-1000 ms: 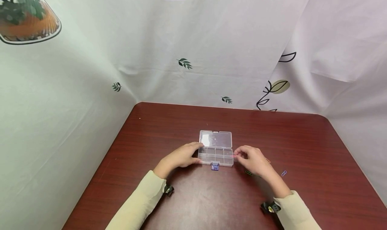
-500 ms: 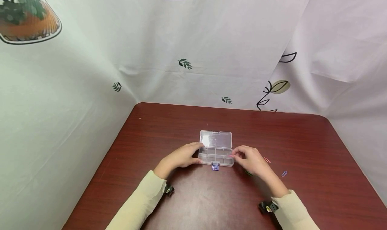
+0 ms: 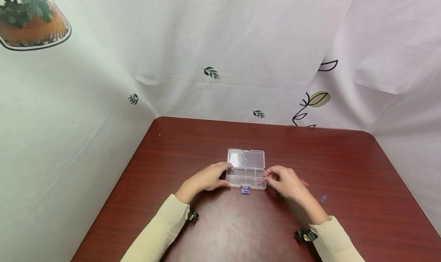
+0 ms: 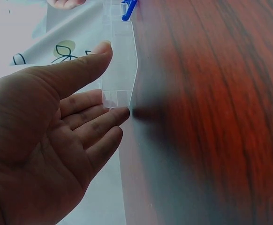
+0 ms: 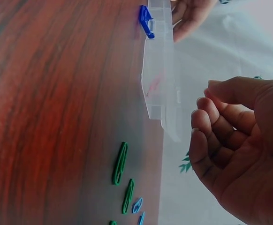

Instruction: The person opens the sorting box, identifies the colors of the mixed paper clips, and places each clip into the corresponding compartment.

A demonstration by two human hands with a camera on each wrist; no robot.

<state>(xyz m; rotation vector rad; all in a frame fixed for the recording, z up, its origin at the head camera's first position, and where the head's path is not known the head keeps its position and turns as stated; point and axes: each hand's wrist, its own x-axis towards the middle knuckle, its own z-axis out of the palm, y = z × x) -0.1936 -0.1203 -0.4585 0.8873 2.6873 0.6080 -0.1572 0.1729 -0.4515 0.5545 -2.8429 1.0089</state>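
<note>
A clear plastic compartment box lies on the table with its lid folded back and its blue latch hanging at the front. My left hand holds the box's left end, thumb at the front wall and fingers round the end and back corner. Over the right end is my right hand, thumb and index tips close together, other fingers loosely curled; nothing shows between them. One pinkish-red paper clip rests inside the box, in a front right compartment.
Right of the box lie a red paper clip, a purple-blue one and a green one, partly behind the right wrist. Green and blue clips show in the right wrist view. White patterned cloth stands behind the brown table.
My right hand has shifted slightly left over the box and let go of the pinkish-red paper clip, which has dropped into a front right compartment. My left hand stays on the box.
</note>
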